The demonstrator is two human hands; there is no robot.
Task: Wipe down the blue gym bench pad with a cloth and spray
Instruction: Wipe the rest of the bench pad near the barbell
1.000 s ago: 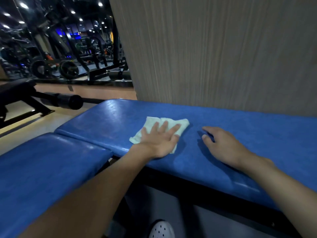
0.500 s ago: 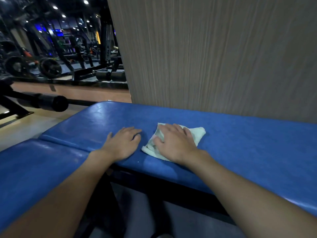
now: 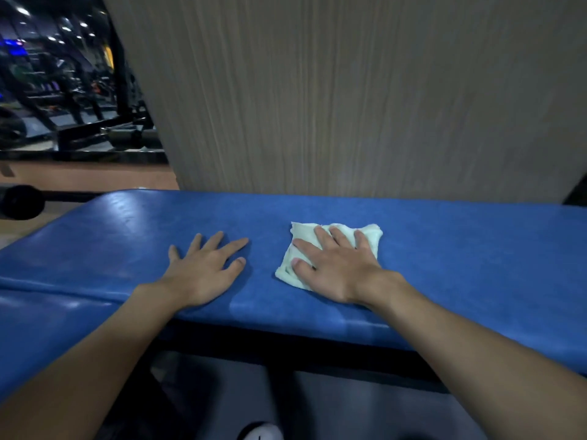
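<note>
1. A grey wood-grain wall panel (image 3: 349, 90) rises directly behind the blue bench pad (image 3: 460, 265) and fills most of the view above it.
2. The bench pad runs left to right. A seam at its left end meets a second blue pad section (image 3: 47, 328). Its vinyl looks smooth with dull glare patches, so I judge the wiping step to be in hand, with the pad's right stretch yet to be covered.
3. Beyond the pad's far-left corner the gym floor is dark and blurred. The black frames there are probably weight racks (image 3: 79, 106).
4. The right hand (image 3: 336, 268) lies flat near the pad's middle, fingers spread across the cloth (image 3: 303, 231) and thumb on its near-left edge, pressing rather than pinching.
5. The left hand (image 3: 203, 271) rests on bare pad just left of the cloth, fingers splayed and holding nothing.
6. The pale folded cloth sits flat on the pad under the right palm. The next move calls for steady downward pressure while sliding it along the pad. No spray bottle is in view.
</note>
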